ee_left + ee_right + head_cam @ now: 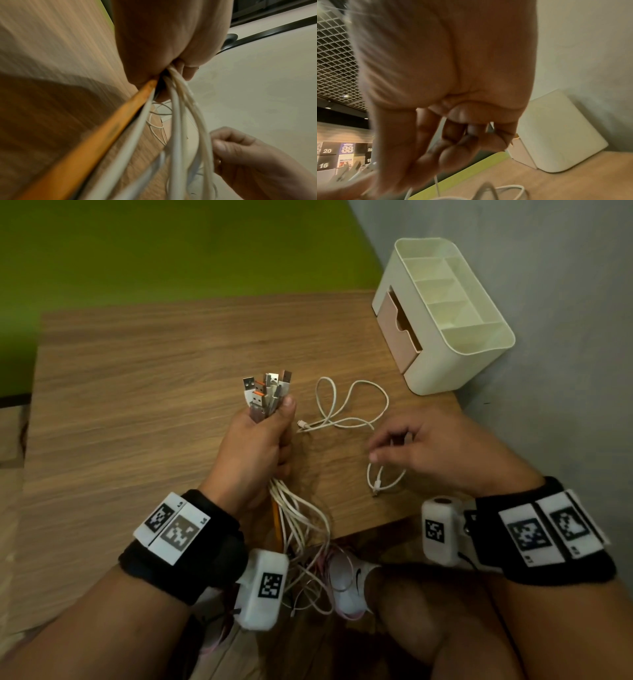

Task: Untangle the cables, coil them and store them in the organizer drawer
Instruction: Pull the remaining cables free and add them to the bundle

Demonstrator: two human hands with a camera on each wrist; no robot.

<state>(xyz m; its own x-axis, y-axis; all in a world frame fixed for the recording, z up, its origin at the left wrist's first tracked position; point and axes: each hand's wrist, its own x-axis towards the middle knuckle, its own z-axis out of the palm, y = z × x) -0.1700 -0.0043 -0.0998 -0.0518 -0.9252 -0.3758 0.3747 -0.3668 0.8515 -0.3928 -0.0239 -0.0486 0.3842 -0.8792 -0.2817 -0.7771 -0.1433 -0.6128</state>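
The bundle of cables (270,405) is gripped tight in the left hand (255,446), plug ends up, tails hanging off the tabletop (137,378) edge; one loose white cable (346,409) is lying freed between the hands; the right hand (421,446) is held over it, fingers (376,455) loosely curled, apparently nothing pinched; the organizer (455,350) drawer (399,320) is shut. Dangling tails could probably get snagged and re-knotted if yanked.
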